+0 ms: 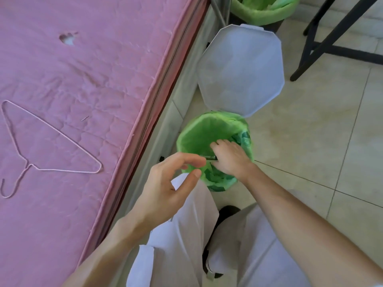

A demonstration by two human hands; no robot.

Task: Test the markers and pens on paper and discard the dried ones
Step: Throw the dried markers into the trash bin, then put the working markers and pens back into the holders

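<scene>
A small bin point(214, 151) lined with a green bag stands on the tiled floor point(310, 141) just beside the bed frame, its pale octagonal lid point(240, 69) swung up and open behind it. The right hand point(229, 157) hangs over the bin's mouth, knuckles up, fingers curled downward around a thin dark pen point(208, 158) that lies roughly level above the liner; only a short stretch of the pen shows between the two hands, so its tip and cap cannot be made out. The left hand point(172, 183) hovers at the bin's near-left rim, fingers loosely bent and spread, thumb apart from them, holding nothing; its fingertips sit close to the pen's visible end, though whether they touch it cannot be told. Below the bin, the person's legs in light trousers point(186, 235) and a dark shoe point(226, 214) fill the bottom of the view. To the left of the bin, the bed carries a pink quilted mattress point(83, 79) with a thin wire hanger point(47, 146) lying flat on it. Beyond the bin's lid stands a second bin point(263, 11) with a green liner, and to the right of that lid are the black legs of a stool point(323, 38).
</scene>
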